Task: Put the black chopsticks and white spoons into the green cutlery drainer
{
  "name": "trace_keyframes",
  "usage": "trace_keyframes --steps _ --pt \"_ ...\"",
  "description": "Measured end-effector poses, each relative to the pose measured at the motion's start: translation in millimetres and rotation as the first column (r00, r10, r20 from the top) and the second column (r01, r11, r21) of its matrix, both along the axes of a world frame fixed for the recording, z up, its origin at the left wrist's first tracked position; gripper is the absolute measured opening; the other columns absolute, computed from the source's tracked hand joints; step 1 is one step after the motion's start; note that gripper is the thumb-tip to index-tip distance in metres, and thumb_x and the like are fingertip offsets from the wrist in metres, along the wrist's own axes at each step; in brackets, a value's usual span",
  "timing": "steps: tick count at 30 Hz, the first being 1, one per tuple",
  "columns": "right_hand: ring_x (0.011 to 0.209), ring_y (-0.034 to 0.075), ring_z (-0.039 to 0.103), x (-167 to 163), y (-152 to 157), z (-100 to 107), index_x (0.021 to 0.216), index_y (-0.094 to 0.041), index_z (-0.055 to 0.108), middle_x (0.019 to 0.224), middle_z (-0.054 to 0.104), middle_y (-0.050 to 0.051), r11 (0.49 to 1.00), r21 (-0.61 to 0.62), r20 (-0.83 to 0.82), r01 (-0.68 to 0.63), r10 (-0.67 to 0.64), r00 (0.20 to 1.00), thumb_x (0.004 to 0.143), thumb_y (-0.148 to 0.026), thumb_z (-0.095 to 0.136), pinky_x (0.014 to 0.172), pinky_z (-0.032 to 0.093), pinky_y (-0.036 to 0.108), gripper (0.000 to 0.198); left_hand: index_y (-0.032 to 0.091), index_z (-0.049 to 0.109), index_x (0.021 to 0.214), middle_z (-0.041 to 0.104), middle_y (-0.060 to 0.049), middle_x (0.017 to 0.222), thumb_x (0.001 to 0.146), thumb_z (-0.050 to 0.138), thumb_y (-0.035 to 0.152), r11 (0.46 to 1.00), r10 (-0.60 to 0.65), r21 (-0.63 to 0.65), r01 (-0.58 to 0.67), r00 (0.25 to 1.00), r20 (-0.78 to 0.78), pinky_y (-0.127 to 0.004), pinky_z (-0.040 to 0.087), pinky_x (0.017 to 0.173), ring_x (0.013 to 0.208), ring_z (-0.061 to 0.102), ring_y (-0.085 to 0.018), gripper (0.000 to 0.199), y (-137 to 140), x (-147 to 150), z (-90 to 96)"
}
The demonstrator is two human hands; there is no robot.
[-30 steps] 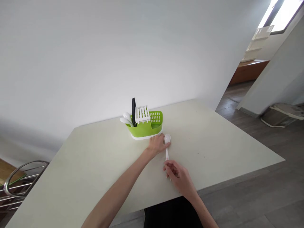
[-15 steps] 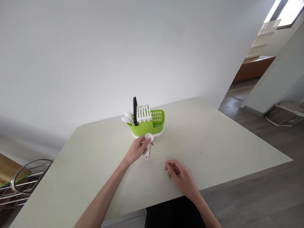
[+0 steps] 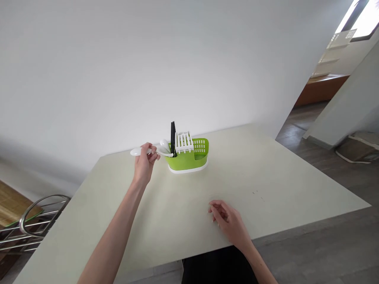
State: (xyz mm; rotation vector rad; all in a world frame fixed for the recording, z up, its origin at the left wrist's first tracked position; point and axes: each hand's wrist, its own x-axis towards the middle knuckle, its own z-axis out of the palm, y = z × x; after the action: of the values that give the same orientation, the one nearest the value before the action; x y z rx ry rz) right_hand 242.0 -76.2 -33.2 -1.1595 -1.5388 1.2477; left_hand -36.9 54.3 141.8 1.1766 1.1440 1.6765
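Observation:
My left hand point(image 3: 145, 161) is closed on a white spoon point(image 3: 136, 151), held almost level with its bowl pointing left. The spoon's handle end reaches over the left rim of a green cutlery caddy point(image 3: 183, 161) with a white base. Inside the caddy's left part stand black chopsticks point(image 3: 173, 138) and white spoons, one with its bowl point(image 3: 164, 144) up. A white slatted piece point(image 3: 184, 141) sits across the middle of the caddy. My right hand point(image 3: 229, 221) rests near the table's front edge, fingers loosely curled and partly apart, with nothing visible in them.
The caddy stands on a pale table point(image 3: 266, 169) close to a white wall point(image 3: 177, 71). A metal-framed rack or chair point(image 3: 41, 217) is beyond the table's left edge. Small dark marks show on the tabletop at right.
My left hand has carried the spoon from in front of the caddy to its left side and turned it so its handle points right. The right hand stays put.

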Motion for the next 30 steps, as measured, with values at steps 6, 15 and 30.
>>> trace_keyframes --steps 6,15,30 --pt "0.072 0.018 0.068 -0.4 1.1 -1.4 0.112 -0.022 0.066 0.098 0.075 0.009 1.0 0.003 -0.011 0.004 -0.004 1.0 0.104 -0.06 0.046 0.067 0.055 0.03 0.043 0.02 0.056 0.078 0.054 0.001 0.075 0.088 0.063 0.038 0.996 -0.042 -0.077 0.032 0.991 -0.123 -0.026 0.037 0.052 0.051 0.03 -0.007 0.022 33.7 0.6 -20.3" --pt "0.072 0.018 0.069 -0.9 0.2 1.2 0.112 -0.023 0.067 0.097 0.075 0.009 1.0 0.014 -0.018 0.011 -0.011 1.0 0.105 -0.057 0.046 0.066 0.056 0.03 0.041 0.019 0.066 0.099 0.068 -0.002 0.083 0.076 0.079 0.041 0.963 -0.016 -0.261 -0.068 0.952 -0.306 -0.024 0.034 0.046 0.051 0.039 -0.007 0.034 35.7 -2.0 -29.4" --pt "0.071 0.018 0.069 -1.0 0.0 2.3 0.112 -0.023 0.067 0.097 0.075 0.01 1.0 0.0 0.006 0.018 -0.018 1.0 0.104 -0.06 0.046 0.066 0.056 0.031 0.043 0.022 0.063 0.103 0.071 -0.004 0.115 0.08 0.077 0.044 0.936 0.299 0.018 -0.351 0.768 -0.567 -0.026 0.042 0.056 0.053 0.046 -0.007 0.035 29.1 -8.4 -47.2"
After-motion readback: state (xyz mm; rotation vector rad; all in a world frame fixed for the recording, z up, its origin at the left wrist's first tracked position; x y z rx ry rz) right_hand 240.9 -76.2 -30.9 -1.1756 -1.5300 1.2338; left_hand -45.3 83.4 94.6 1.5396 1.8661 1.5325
